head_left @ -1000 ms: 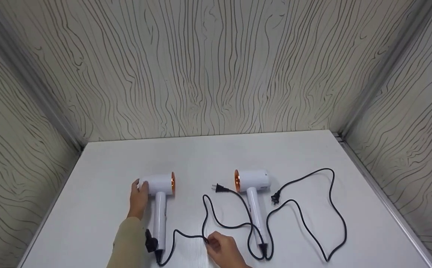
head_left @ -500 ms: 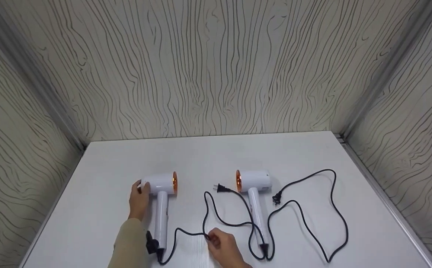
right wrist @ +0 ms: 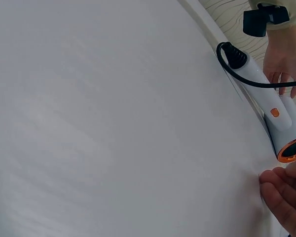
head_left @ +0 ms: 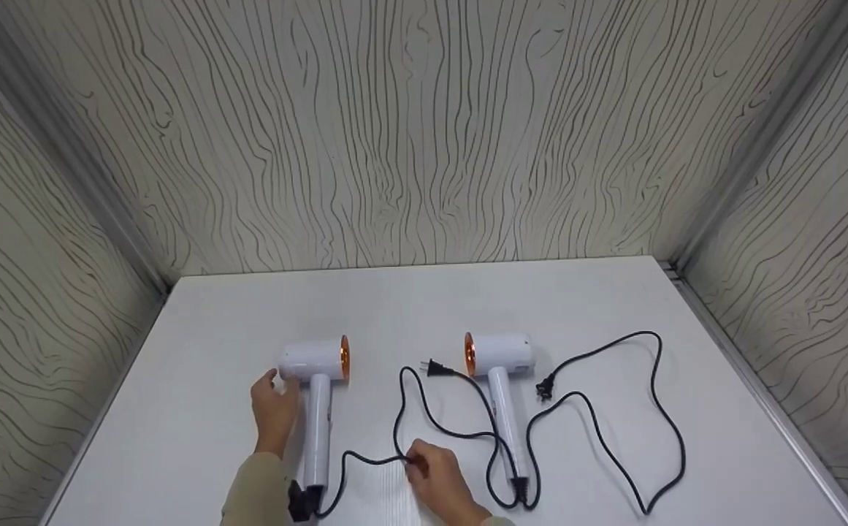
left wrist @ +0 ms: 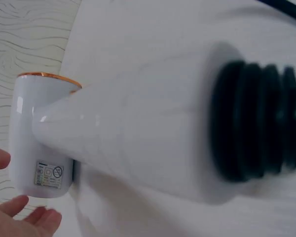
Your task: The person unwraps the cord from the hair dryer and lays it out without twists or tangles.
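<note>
Two white hair dryers with orange rims lie on the white table in the head view. My left hand (head_left: 275, 416) is just behind the rear end of the left hair dryer (head_left: 314, 359), its fingers spread and loosely bent. In the left wrist view, the fingertips (left wrist: 49, 219) appear beside that dryer's body (left wrist: 39, 128), around its labelled end. With thumb and fingers my right hand (head_left: 438, 478) pinches the black power cord (head_left: 374, 462) that runs from the left dryer's handle. In the right wrist view that hand's fingers (right wrist: 281, 197) show at the lower right corner.
The right hair dryer (head_left: 502, 354) has its own black cord looped around its handle end. One plug (head_left: 437, 368) lies between the dryers, and another plug (head_left: 544, 388) lies right of the second dryer. Patterned panels (head_left: 409, 146) wall the table (head_left: 424, 299) at the back and sides.
My left hand has let go of the left dryer's rear end and drawn back slightly toward me. The right hand has shifted slightly away from me, still pinching the cord, whose loop moved with it.
</note>
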Motion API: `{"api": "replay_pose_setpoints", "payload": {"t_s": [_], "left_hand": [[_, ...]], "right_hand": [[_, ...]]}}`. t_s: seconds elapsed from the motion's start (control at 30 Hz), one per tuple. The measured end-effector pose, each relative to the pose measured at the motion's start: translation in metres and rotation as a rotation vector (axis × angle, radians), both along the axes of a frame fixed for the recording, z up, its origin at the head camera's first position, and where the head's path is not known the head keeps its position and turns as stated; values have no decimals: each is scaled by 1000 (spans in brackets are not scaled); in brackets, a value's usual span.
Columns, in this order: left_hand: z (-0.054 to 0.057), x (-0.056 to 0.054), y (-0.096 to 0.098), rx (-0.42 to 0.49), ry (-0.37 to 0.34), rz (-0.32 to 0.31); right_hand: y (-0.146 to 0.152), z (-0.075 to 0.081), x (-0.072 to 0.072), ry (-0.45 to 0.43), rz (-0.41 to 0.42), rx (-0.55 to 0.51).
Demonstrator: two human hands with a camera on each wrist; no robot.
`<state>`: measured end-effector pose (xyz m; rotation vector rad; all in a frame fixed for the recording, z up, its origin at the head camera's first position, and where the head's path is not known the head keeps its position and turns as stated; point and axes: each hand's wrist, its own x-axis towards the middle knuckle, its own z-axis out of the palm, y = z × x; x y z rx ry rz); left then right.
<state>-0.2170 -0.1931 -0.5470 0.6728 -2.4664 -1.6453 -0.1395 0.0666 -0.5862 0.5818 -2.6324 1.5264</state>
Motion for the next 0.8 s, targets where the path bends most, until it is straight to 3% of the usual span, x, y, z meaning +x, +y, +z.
{"api": "replay_pose_setpoints", "payload": {"t_s": [0.17, 0.4, 0.67, 0.8], "left_hand": [[2, 21, 11, -82, 59, 12], [9, 52, 38, -75, 40, -79], [4, 84, 68, -158, 177, -253], [-5, 95, 78, -222, 292, -248]], "right_hand": [[-6, -1, -6, 46, -5, 34], [-13, 0, -12, 58, 8, 54], [-17, 1, -22, 59, -31, 62], [-18, 2, -26, 25, -72, 57]]}}
